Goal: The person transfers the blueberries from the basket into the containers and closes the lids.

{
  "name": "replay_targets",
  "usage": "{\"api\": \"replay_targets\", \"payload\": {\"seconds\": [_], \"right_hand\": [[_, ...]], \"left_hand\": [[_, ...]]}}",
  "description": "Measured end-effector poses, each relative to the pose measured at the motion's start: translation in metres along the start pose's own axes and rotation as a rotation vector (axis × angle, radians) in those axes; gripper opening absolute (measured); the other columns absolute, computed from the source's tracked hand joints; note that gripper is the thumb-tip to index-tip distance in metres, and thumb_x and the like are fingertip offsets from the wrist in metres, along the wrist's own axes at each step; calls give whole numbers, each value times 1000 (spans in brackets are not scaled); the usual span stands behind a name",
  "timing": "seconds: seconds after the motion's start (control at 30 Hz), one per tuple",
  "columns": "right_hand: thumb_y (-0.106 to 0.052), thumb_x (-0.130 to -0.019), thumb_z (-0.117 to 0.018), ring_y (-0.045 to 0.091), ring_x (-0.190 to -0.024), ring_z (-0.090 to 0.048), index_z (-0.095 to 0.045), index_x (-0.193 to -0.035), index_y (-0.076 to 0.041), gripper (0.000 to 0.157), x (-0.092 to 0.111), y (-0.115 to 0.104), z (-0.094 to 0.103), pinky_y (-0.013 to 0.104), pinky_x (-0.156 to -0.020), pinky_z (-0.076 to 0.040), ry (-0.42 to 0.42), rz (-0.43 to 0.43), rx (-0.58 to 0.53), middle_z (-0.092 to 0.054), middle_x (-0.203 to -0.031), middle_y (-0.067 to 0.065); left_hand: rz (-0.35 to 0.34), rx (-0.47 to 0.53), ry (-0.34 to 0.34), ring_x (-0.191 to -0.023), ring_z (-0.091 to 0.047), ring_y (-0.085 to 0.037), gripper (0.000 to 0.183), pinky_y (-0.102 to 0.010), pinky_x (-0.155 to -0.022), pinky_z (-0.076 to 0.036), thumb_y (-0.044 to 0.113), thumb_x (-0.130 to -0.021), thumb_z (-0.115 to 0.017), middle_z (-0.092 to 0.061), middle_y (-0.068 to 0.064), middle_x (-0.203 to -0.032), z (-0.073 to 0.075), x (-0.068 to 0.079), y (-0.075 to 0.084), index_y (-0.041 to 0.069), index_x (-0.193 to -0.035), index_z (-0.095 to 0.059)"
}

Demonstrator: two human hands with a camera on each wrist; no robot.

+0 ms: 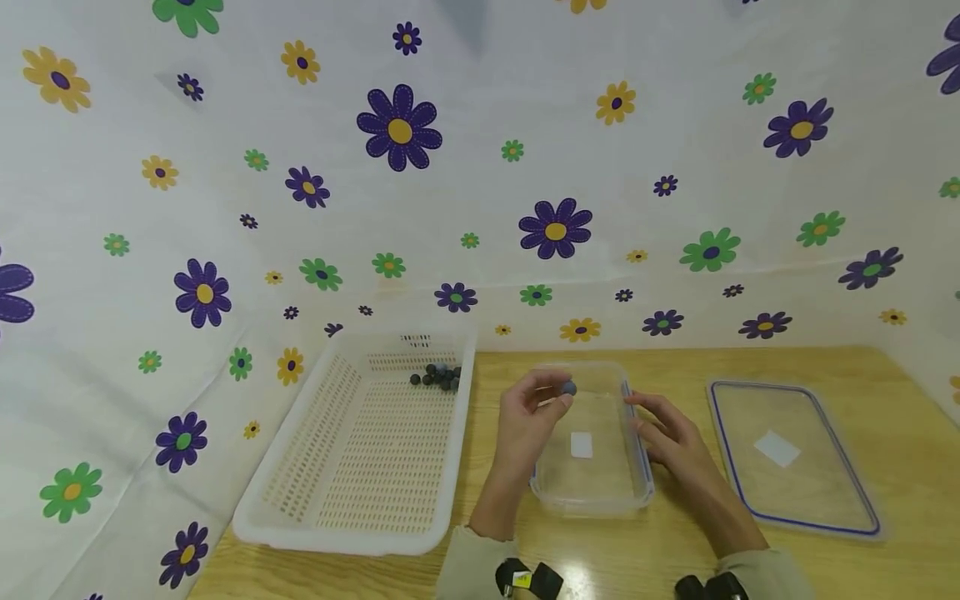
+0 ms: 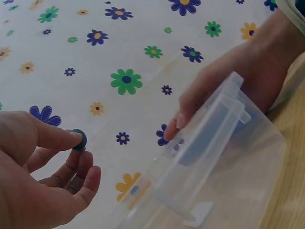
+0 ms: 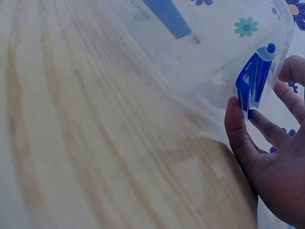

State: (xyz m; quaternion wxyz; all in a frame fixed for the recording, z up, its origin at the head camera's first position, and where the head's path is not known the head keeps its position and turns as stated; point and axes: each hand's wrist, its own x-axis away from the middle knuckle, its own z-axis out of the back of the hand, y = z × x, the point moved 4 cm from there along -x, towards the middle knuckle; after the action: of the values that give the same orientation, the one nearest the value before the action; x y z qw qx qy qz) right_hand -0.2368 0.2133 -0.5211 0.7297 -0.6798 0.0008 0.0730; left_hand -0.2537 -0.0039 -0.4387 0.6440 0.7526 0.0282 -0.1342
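Observation:
My left hand (image 1: 528,417) pinches a blueberry (image 1: 568,388) between thumb and fingertips, above the far left part of a clear plastic food container (image 1: 592,492). In the left wrist view the dark blue blueberry (image 2: 80,139) sits at the tip of the thumb and index finger. My right hand (image 1: 678,442) holds the container's right side. Close up in the right wrist view, its thumb and fingers are around the wall by a blue locking clip (image 3: 255,81). Through the container's bottom a white label (image 1: 581,445) shows.
Left of the container stands a white perforated plastic basket (image 1: 442,500), with several blueberries (image 1: 442,377) gathered in its far right corner. A clear lid with a blue seal (image 1: 795,483) lies on the wooden table (image 1: 660,550) at the right. A flower-print sheet (image 1: 465,192) hangs behind.

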Motion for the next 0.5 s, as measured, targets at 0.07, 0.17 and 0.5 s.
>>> {"api": "replay_targets", "payload": {"seconds": [0.07, 0.17, 0.5], "right_hand": [[-26, -109, -52, 23, -127, -50, -44, -147, -2, 46, -1, -1, 0, 31, -89, -56, -2, 5, -4, -29, -163, 18], [-25, -109, -52, 24, -125, -54, -44, -147, -1, 46, -1, -2, 1, 32, -88, -57, -3, 12, -12, -30, -162, 19], [-27, -109, -53, 19, -120, -57, -46, -147, -4, 45, 1, 1, -2, 35, -86, -58, 7, -5, 2, -31, -162, 18]], "left_hand": [[2, -40, -33, -105, -65, -32, 21, -24, -85, -56, -11, -91, -68, -69, -16, -112, -2, -1, -5, -6, -111, -71], [18, -106, -91, -103, -66, -30, 20, -23, -83, -56, -9, -92, -69, -70, -14, -111, -3, -1, -11, -2, -110, -72], [22, -192, -134, -103, -66, -31, 21, -23, -82, -54, -8, -91, -69, -71, -16, -110, -3, 2, -22, -2, -111, -72]]}}
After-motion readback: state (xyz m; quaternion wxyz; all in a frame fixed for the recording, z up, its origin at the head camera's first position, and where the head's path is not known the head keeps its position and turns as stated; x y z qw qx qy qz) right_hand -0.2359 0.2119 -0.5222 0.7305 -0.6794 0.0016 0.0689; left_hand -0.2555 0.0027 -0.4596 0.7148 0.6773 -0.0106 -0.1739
